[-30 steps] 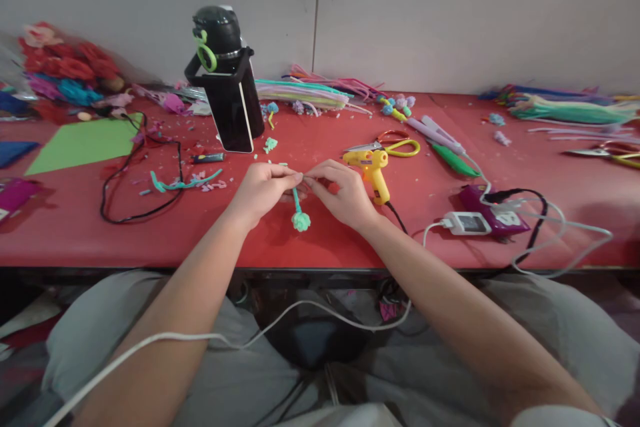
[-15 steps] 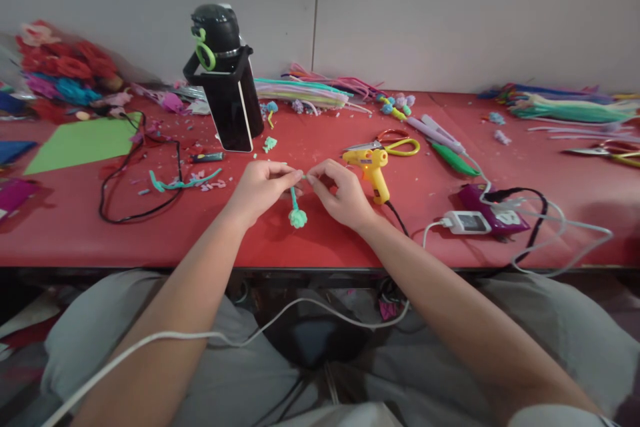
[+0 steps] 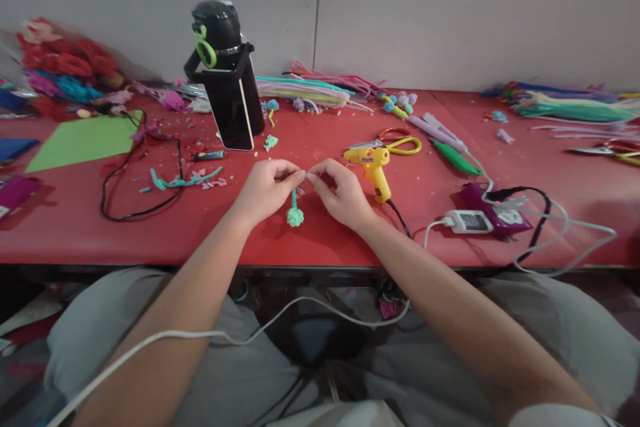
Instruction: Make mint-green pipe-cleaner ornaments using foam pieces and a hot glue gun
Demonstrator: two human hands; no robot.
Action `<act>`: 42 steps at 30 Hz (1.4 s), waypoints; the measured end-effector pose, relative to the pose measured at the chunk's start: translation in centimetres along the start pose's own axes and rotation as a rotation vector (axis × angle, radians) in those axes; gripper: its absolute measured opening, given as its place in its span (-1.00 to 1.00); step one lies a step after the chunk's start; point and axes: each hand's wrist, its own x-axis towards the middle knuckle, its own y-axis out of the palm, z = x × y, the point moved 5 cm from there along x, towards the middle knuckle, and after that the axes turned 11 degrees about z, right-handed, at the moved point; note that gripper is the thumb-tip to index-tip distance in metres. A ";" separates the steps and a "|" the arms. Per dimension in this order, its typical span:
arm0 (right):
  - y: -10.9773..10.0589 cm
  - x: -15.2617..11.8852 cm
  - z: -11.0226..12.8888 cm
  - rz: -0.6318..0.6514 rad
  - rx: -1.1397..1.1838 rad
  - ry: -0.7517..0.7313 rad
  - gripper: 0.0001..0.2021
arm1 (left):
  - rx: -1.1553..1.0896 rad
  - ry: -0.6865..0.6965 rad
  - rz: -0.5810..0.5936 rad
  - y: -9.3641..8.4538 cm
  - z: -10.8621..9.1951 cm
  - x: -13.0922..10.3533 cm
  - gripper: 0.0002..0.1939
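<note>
Thumb and fingers of my left hand (image 3: 270, 190) are pinched on a mint-green pipe cleaner (image 3: 294, 199). Its lower end, a fuzzy knotted ball (image 3: 295, 216), hangs down over the red table. My right hand (image 3: 343, 197) is closed in a pinch too, fingertips meeting those of the left; the bit of pipe cleaner between them is mostly hidden. Just right of my right hand lies a yellow hot glue gun (image 3: 376, 173). Behind that are scissors (image 3: 395, 143) with red and yellow handles.
A black bottle (image 3: 216, 30) in a carrier with a phone (image 3: 230, 113) on it stands at back left. Pipe cleaner bundles (image 3: 305, 92) lie along the wall. A green sheet (image 3: 85, 141), black cable (image 3: 104, 193), a white plug-in device (image 3: 469, 221) and scraps surround my hands.
My fingertips have come together, covering the green bit that showed between them. The hanging ball has swung slightly left and up.
</note>
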 end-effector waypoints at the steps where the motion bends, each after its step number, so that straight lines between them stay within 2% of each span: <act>1: 0.0 0.0 0.0 -0.002 -0.007 -0.003 -0.86 | 0.023 0.010 -0.011 0.0 -0.1 0.0 -0.83; 11: -0.2 -0.4 0.9 -0.096 -0.223 -0.107 -0.84 | 0.255 0.178 -0.206 1.2 -0.7 -0.6 -0.84; 15: -0.2 -0.5 1.1 -0.112 -0.278 -0.106 -0.83 | 0.302 0.194 -0.266 1.4 -0.8 -0.8 -0.82; 20: -0.6 -0.4 1.2 -0.121 -0.261 -0.080 -0.84 | 0.173 0.173 -0.221 1.1 -0.5 -0.5 -0.83; 27: -0.5 -0.2 0.8 0.014 -0.137 -0.056 -0.89 | -0.017 0.106 -0.264 -1.1 0.4 -0.1 -0.94; 30: -0.1 -0.4 0.8 0.052 -0.152 -0.093 -0.91 | -0.017 0.094 -0.272 -1.7 0.7 0.0 -0.95; 37: 0.6 -0.7 1.3 0.117 -0.213 -0.182 -0.92 | 0.007 0.043 -0.281 -1.8 0.7 0.0 -0.93; 42: 0.9 -0.8 1.3 0.146 -0.267 -0.181 -0.90 | 0.015 0.056 -0.284 -1.8 0.7 0.1 -0.92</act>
